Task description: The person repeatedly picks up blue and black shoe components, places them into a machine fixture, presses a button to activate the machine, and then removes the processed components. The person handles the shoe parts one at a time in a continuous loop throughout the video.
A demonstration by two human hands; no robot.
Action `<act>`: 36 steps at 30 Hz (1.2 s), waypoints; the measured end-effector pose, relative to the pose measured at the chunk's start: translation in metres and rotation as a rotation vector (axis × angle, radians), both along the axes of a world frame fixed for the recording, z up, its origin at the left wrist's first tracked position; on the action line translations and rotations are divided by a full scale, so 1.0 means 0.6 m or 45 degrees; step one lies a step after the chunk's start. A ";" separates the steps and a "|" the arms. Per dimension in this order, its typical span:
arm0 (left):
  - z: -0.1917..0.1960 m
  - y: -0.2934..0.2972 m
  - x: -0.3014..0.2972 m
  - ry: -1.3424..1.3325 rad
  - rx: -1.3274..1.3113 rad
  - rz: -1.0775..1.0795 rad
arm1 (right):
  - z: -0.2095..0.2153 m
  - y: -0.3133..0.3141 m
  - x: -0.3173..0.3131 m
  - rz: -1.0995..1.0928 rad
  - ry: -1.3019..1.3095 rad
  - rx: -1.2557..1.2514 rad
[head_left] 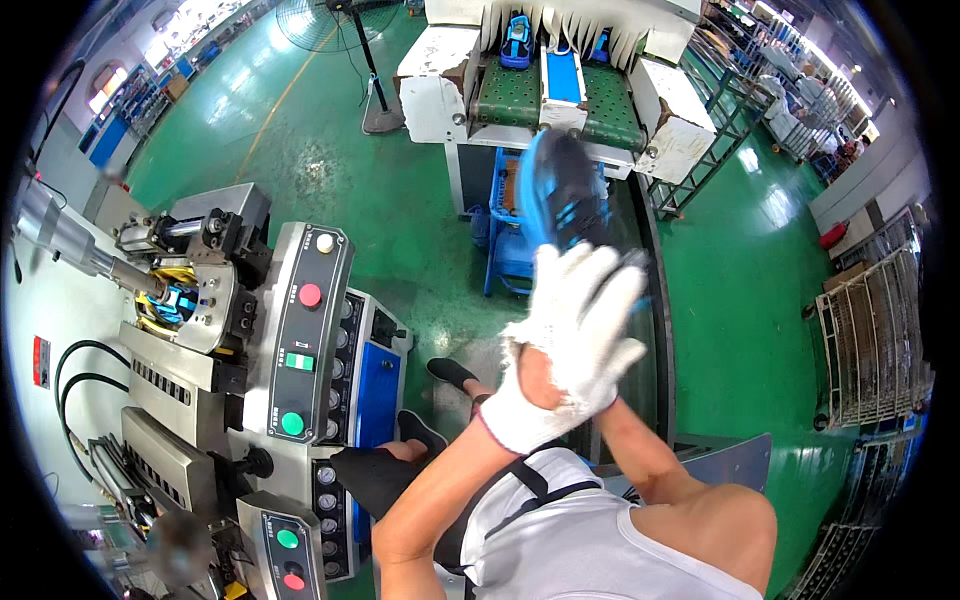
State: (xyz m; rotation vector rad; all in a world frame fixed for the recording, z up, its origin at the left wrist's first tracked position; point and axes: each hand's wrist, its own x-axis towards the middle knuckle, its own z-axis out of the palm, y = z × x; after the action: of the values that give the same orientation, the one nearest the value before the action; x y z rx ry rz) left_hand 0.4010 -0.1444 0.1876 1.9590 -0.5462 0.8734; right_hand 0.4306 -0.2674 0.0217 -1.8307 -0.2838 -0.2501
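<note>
A blue and black sports shoe [562, 190] is held up in front of me, sole side turned toward the camera. My left hand [585, 310], in a white knit glove, reaches up from the lower left and closes over the shoe's near end. My right forearm comes in from the lower right and crosses under that glove. Only a small patch of my right hand [543, 375] shows there, and its grip is hidden.
A grey machine stands at my left, its panel [305, 330] carrying red and green buttons, with a clamp head [175, 300] beside it. Ahead, a green conveyor [510, 95] carries more blue shoes. A fan stand [380, 105], wire racks [875, 330] and green floor surround me.
</note>
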 end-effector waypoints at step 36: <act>-0.443 -0.309 -1.104 2.045 -0.857 2.982 | -0.246 0.193 0.083 1.444 -0.137 -1.369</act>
State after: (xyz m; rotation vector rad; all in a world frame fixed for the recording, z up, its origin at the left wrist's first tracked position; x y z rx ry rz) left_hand -0.2614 -0.3297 -0.0784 1.0659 2.8045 0.0419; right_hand 0.4803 -0.1516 -0.1260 -2.3166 -1.6960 0.7385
